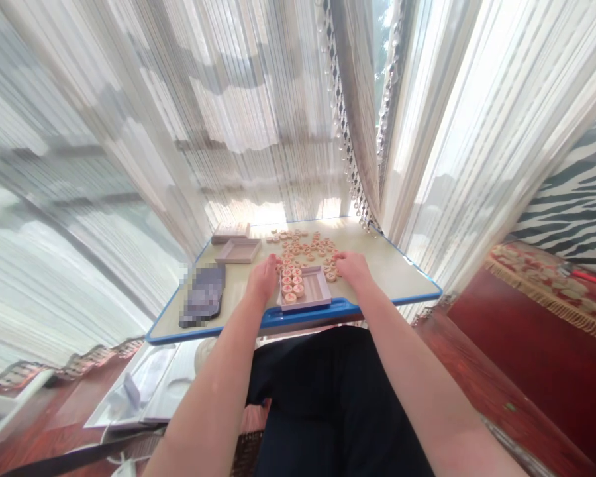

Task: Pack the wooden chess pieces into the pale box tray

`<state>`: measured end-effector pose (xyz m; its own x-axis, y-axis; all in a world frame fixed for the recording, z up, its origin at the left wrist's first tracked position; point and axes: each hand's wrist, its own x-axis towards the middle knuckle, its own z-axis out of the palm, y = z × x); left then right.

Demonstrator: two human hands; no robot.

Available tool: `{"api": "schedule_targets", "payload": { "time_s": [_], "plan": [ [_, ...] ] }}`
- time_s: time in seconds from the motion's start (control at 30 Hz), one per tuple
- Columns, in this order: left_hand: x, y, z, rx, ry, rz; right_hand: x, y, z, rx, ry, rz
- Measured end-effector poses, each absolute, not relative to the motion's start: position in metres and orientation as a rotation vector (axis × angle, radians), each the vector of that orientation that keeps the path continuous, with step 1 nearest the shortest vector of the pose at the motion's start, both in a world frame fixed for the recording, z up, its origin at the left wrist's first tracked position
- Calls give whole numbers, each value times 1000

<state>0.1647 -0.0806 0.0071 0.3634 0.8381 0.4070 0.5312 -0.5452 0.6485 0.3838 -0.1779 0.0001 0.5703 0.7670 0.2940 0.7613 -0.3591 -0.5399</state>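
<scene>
A shallow box stands at the near edge of the table. Round wooden Chinese chess pieces with red characters fill its left side in two columns, while its right side shows bare floor. My left hand rests by the box's left wall, fingers curled in; its fingertips are close to loose pieces, and what they hold is hidden. To the right of the box, my right hand is closed in a pinch among loose pieces; I cannot make out what is between its fingers. Several more pieces lie scattered behind the box.
A box tray and a closed box sit at the back left of the blue-edged table. A dark, partly blurred flat object lies at the left. Sheer curtains hang behind. An open book lies below.
</scene>
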Motion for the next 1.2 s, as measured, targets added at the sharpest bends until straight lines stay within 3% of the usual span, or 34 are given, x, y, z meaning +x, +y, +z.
{"api": "schedule_targets", "payload": {
  "time_s": [1.2],
  "plan": [
    [165, -78, 4, 2212, 1201, 1007, 383, -177, -1, -2189, -1199, 74]
  ]
}}
